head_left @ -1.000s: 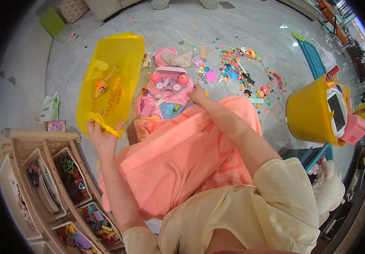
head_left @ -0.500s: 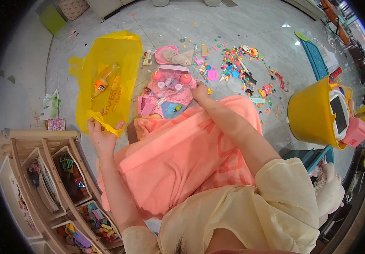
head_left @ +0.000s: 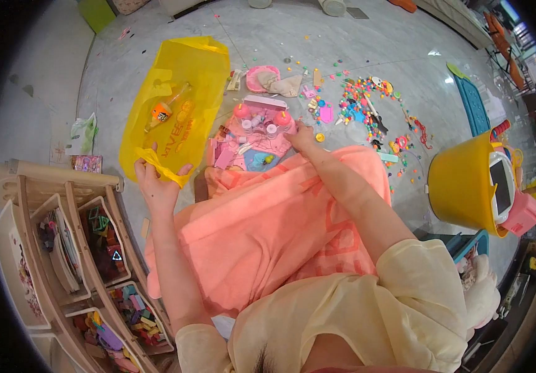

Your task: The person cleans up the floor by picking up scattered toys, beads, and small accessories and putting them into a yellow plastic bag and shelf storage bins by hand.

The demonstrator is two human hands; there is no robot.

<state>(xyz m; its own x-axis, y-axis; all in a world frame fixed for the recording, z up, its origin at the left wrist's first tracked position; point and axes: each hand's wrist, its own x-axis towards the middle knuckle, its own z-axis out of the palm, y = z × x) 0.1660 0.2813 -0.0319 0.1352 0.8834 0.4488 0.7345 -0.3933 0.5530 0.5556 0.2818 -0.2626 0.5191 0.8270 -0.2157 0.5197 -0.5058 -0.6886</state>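
Note:
My left hand point(head_left: 158, 185) grips the rim of a yellow plastic bag point(head_left: 149, 68), its fingers hooked through the bunched film. Inside the see-through bag lies a clear plastic bottle point(head_left: 162, 112) with an orange label. At the middle, my right hand point(head_left: 305, 140) closes on the right edge of a pink toy case point(head_left: 278, 144); part of its grip is hidden. Small pink, white and blue pieces fill that case. A coral-pink blanket point(head_left: 261, 230) covers my lap, just below the case.
Colourful beads point(head_left: 367, 102) lie scattered on the grey floor beyond my right hand. A yellow tub point(head_left: 461, 183) full of toys stands at the right. On the left is a storage rack point(head_left: 62, 180) with bins of blocks. A pink tray point(head_left: 258, 78) sits past the case.
The whole view has shifted a little, so most floor things appear further right. My left hand still holds the bag, and my right hand stays at the pink case.

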